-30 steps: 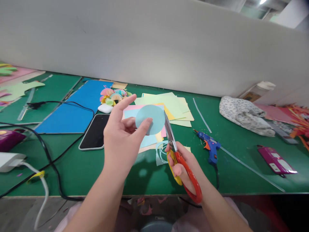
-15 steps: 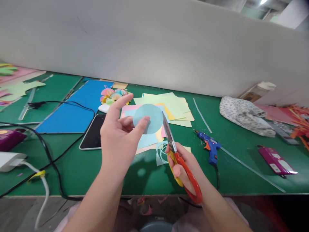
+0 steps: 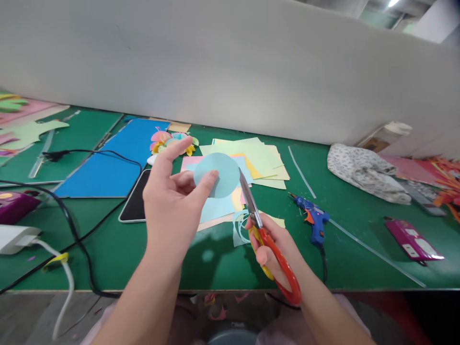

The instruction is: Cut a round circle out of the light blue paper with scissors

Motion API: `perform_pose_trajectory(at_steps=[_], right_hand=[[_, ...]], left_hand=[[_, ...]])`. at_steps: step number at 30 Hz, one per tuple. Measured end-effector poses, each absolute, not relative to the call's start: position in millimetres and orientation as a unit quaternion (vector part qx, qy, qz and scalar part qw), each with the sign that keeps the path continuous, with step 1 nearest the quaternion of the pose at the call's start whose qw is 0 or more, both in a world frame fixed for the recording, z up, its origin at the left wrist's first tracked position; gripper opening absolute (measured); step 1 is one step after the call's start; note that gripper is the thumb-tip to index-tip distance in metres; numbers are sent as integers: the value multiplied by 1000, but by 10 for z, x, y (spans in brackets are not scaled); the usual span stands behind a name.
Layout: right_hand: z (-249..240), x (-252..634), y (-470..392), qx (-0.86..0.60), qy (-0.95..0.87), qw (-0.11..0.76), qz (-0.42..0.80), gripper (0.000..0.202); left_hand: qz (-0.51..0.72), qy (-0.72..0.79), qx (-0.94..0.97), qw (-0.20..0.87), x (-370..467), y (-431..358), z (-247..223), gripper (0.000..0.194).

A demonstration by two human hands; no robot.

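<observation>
A round light blue paper disc (image 3: pixel 224 175) is pinched between the thumb and fingers of my left hand (image 3: pixel 176 196), its index finger raised. My right hand (image 3: pixel 273 244) is closed round the red and yellow handles of the scissors (image 3: pixel 278 261). The blades look closed, with the tip at the disc's right edge; whether they touch is unclear. Behind and below the disc lie sheets of coloured paper (image 3: pixel 264 158). Curled light blue paper strips (image 3: pixel 241 227) rest on the table beside my right hand's fingers.
On the green table (image 3: pixel 223 268), a phone (image 3: pixel 134 201), blue board (image 3: pixel 115 163) and paper flowers (image 3: pixel 172 141) lie left. Black cables run at far left. A blue glue gun (image 3: pixel 314 218), purple box (image 3: pixel 413 239) and patterned cloth (image 3: pixel 362 172) are at right.
My left hand and the blue disc have shifted slightly left. The scissors in my right hand have moved slightly left at the tip.
</observation>
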State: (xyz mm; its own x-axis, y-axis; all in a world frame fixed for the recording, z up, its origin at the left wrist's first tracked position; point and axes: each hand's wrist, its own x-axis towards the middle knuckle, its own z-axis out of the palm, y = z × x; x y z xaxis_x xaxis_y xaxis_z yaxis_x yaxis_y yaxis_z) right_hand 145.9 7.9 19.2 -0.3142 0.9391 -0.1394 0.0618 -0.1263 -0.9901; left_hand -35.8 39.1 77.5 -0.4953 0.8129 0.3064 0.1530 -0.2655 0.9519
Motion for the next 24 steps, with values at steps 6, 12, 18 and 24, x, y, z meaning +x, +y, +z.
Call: perform_pose_trajectory(at_steps=[6,12,18,24], right_hand=[[170,1459,69,-444,-540,368,613,88],[58,1488,101,-440,-514,374,634,78],[-19,1500,124,-446,-502,378,637,56],[8,1482,117,-453,-508,374,630,61]], left_hand=[[667,556,430,248,-360,409,748,55],[639,569,462,232,-313,371,764,54],[622,571,485,228,-297,351,771,55],[621,581,485,204,-284,349,777,52]])
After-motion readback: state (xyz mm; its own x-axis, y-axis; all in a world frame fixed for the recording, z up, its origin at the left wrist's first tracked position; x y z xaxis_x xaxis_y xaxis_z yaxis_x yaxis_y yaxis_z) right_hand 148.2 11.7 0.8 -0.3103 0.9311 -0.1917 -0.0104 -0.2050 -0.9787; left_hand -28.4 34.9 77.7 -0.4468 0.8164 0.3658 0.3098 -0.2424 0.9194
